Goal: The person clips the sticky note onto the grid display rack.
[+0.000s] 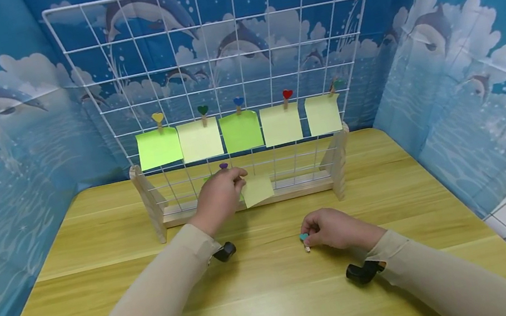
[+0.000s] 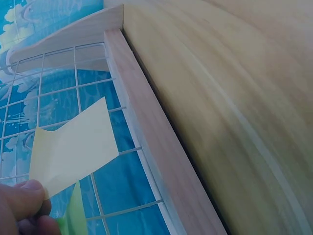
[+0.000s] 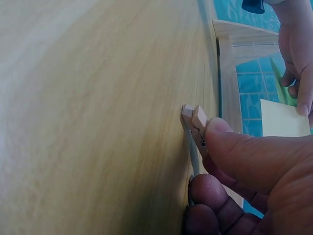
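My left hand (image 1: 220,195) pinches a pale yellow sticky note (image 1: 257,190) by its edge, low in front of the white wire grid (image 1: 279,162). Thumb and fingers also show at that note's corner in the left wrist view. Mostly hidden behind this hand is a green note (image 2: 76,210), and a purple clip top (image 1: 224,166) shows just above it. Over the tabletop, my right hand (image 1: 334,228) pinches a small wooden clothespin (image 3: 195,122) with a teal heart (image 1: 304,237). The clothespin's wooden tips stand apart in the right wrist view.
Higher on the grid hangs a row of several green and pale yellow notes (image 1: 240,132), with heart-topped clothespins (image 1: 203,111) at their top edges. Wooden feet (image 1: 149,204) and a crossbar (image 1: 289,192) support the grid on the wooden table (image 1: 278,300). Dolphin-print curtains (image 1: 454,32) surround it.
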`<state>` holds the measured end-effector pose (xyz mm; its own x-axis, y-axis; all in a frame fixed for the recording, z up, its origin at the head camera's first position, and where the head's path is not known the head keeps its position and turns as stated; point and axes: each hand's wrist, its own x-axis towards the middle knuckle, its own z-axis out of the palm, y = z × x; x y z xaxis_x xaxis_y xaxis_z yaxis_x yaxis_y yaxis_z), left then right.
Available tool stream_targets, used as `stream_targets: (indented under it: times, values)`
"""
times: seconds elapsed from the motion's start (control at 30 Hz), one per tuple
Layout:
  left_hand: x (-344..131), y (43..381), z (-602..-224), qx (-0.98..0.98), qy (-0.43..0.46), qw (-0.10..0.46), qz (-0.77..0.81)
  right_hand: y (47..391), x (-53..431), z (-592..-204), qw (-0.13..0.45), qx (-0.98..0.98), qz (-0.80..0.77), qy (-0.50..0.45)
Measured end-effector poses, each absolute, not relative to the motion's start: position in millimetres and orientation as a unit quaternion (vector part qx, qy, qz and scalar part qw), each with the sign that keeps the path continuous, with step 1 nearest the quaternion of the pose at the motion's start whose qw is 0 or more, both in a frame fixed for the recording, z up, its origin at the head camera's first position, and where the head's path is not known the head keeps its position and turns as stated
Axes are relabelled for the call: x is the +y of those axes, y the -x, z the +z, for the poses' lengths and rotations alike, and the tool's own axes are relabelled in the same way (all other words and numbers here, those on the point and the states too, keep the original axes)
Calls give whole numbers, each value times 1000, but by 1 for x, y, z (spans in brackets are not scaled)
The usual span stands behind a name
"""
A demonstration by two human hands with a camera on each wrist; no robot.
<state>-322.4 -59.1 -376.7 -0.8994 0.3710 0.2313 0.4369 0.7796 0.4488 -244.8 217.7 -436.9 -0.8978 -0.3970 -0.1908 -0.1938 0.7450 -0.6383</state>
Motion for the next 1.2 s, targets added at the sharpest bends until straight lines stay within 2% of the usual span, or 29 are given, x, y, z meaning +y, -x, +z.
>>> stream_targets:
  times: [0.27, 1.2]
  values:
    - [-56, 330, -376, -945, 208, 90, -237, 244, 217, -436, 162, 920, -322, 157]
    - [-45, 331, -370, -957, 183, 104, -199, 242, 218, -439, 161, 920, -319, 159]
